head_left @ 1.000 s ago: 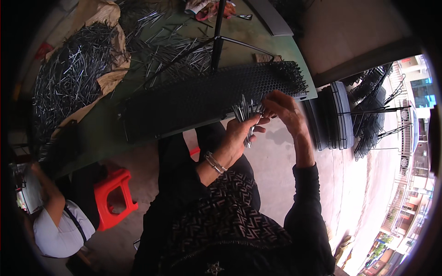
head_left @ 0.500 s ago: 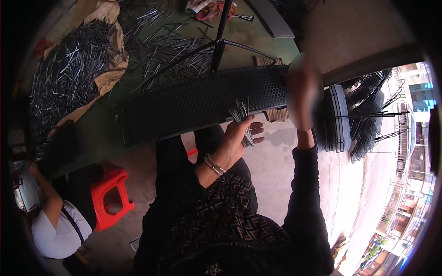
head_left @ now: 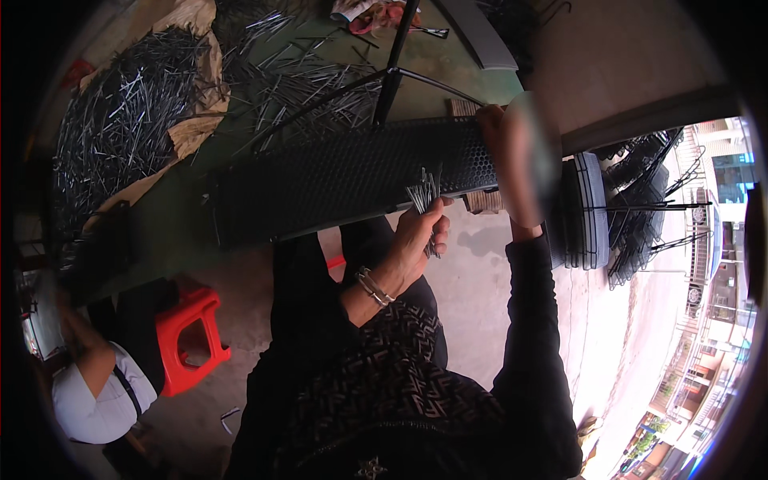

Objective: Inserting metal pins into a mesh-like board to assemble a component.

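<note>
A long black perforated metal panel [head_left: 336, 176] with a honeycomb of holes lies across in front of me, along the near edge of the green table. Above its near edge my left hand [head_left: 414, 240] is closed round a bundle of thin grey wire pieces [head_left: 424, 192], whose ends fan out over the thumb. My right hand [head_left: 516, 168] is at the panel's right end, partly smeared by a blur. Its bent fingers show at the far edge, closed, but what they grip is hidden. A black rod frame [head_left: 390, 84] rises behind the panel.
Loose dark metal strips [head_left: 320, 92] cover the green table behind the panel, and a heap of strips [head_left: 132, 104] lies in torn brown paper at left. Black wire racks [head_left: 588, 212] are stacked at right. A red stool [head_left: 192, 340] and a person's arm [head_left: 92, 364] are at lower left.
The left hand's fingers have closed further round the wire bundle. My right hand's bent fingers now show at the panel's far edge. The view has shifted slightly.
</note>
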The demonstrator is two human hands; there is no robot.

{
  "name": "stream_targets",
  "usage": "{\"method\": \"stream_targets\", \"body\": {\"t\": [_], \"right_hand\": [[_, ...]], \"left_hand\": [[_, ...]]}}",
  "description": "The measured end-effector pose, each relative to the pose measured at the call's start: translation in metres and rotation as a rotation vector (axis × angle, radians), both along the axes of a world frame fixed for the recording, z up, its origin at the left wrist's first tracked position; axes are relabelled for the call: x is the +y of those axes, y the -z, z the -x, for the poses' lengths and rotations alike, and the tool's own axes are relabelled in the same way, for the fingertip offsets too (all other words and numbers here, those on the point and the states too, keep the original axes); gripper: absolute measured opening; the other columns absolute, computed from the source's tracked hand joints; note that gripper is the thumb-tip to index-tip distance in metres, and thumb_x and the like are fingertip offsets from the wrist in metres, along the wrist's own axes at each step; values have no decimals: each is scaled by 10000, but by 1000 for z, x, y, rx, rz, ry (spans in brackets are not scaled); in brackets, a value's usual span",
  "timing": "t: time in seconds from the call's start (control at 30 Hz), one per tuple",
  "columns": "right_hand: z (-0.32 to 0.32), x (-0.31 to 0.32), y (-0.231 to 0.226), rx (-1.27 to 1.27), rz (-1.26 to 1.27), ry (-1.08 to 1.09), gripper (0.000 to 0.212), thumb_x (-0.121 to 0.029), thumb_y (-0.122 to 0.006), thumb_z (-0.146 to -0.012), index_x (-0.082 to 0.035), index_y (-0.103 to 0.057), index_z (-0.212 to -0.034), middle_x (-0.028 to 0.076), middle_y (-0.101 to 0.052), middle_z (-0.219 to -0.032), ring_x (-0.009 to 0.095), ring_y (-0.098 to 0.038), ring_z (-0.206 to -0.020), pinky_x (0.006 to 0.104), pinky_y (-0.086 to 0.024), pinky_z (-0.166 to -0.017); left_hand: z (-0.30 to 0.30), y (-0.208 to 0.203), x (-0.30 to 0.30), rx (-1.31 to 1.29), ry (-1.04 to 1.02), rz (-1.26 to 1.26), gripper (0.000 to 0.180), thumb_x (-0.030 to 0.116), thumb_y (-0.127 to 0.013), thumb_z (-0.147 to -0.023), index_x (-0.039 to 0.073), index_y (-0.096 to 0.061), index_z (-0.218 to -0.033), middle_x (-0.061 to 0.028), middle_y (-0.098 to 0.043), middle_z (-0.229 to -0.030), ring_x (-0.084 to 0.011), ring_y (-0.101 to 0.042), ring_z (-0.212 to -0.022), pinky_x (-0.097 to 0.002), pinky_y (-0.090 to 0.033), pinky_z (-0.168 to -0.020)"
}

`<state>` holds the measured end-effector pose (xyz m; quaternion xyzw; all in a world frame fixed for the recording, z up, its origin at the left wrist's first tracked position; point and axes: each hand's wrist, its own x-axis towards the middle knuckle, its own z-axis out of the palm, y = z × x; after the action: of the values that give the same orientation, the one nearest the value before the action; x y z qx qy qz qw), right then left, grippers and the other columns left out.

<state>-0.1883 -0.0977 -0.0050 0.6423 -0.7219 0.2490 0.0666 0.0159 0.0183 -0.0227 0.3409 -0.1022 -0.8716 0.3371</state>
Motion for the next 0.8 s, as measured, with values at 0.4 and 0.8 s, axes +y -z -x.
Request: {"method": "stream_targets", "body": {"t": [0.4, 0.8], "right_hand": [[-31, 70, -30, -899, -629, -320, 218, -199, -648, -922, 16, -676, -942, 15, -634, -769, 63, -574, -694, 239, -477, -659], [-25, 81, -47, -962, -808, -299, 155, -150, -618, -910, 1, -654, -921, 47, -650, -787, 129, -658, -739, 257, -528, -679]], "left_hand": [[-7, -15, -2, -123, 107, 162, 308, 335, -576, -978, 56, -606, -1103, -23, -589, -714, -88, -516, -604, -227, -333, -479], [0, -10, -2, -193, 141, 240, 304, 352, -545, -989, 61, -605, -1056, -91, -705, -841, -157, -681, -703, -219, -334, -430]]}}
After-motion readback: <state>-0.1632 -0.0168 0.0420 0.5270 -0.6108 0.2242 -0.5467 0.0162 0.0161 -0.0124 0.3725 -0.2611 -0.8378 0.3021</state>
